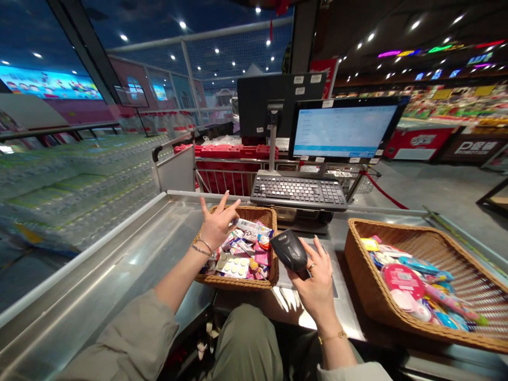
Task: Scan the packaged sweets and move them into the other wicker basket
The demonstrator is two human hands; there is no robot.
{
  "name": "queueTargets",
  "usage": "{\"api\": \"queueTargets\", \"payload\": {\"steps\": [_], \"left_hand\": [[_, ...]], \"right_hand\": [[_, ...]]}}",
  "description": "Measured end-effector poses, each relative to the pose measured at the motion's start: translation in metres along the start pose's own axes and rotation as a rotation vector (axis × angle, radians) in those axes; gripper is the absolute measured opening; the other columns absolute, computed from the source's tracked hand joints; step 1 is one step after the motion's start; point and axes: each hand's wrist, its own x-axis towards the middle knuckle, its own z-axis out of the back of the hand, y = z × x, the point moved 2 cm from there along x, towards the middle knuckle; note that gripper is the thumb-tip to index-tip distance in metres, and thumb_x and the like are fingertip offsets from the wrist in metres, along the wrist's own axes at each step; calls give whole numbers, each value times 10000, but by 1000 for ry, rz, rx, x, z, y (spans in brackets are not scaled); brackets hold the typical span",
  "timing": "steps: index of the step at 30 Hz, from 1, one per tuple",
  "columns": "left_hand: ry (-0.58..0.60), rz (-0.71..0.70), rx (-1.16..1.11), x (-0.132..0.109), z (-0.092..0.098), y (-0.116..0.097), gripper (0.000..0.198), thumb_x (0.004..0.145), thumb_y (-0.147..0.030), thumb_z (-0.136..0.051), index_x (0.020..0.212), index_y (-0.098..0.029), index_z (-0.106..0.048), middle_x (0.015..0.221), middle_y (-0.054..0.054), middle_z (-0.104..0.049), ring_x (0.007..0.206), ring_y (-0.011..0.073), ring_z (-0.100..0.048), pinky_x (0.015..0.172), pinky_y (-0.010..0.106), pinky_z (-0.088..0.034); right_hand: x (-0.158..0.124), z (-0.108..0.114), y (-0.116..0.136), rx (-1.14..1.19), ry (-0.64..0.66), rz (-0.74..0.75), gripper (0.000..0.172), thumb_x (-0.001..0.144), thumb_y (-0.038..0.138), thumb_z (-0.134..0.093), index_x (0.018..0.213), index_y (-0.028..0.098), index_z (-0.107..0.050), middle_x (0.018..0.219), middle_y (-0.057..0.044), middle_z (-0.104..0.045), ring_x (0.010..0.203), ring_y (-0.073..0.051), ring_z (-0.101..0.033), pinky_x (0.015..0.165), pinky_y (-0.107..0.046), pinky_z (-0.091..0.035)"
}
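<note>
My left hand (pixel 216 223) hovers over the left wicker basket (pixel 270 218), fingers partly spread, pinching a long thin packet (pixel 254 227) at its end. The basket holds several small packaged goods (pixel 238 259). My right hand (pixel 315 280) grips a black handheld barcode scanner (pixel 289 250), its head turned toward the left basket. A second, larger wicker basket (pixel 359 248) at the right holds several colourful packaged items (pixel 413 283).
A steel checkout counter (pixel 130 254) runs under both baskets. Behind stand a keyboard (pixel 298 191), a lit monitor (pixel 343 129) and a second screen's back (pixel 264 100). Red shopping baskets (pixel 230 153) sit beyond. Stacked bottled water (pixel 71 185) lies at left. My knee (pixel 246 338) is below.
</note>
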Motion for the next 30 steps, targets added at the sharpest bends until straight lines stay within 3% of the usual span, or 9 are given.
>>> {"api": "queueTargets", "payload": {"steps": [7,16,26,30], "left_hand": [[-113,121,-84,16,1,-31,331,786,-120,-601,1099,-220,-645,1072,75,-759,1422,338,-359,1075,733,199],[-137,146,-182,27,-20,-63,497,784,-122,-602,1271,-220,-578,1038,72,-765,1432,325,-342,1092,721,184],[-133,148,-251,36,-37,-80,464,804,-153,-614,1259,-240,-591,1023,65,-768,1438,326,-329,1100,714,171],[-143,149,-269,37,-40,-82,596,797,-154,-618,1377,-221,-502,953,51,-775,1444,305,-325,1108,696,177]], "right_hand": [[0,9,4,-52,-60,-2,169,793,245,-651,960,216,-649,1314,-102,-624,1418,-344,-363,1105,-676,-244],[-1,18,2,-145,-89,20,265,784,240,-675,1048,228,-649,1342,-94,-607,1428,-348,-342,1106,-691,-225],[3,26,5,-160,-128,-8,230,779,233,-681,1008,229,-656,1318,-97,-622,1424,-351,-348,1098,-707,-228],[4,27,5,-161,-136,-2,236,776,225,-685,1011,229,-659,1312,-96,-626,1421,-348,-353,1102,-701,-230]]}}
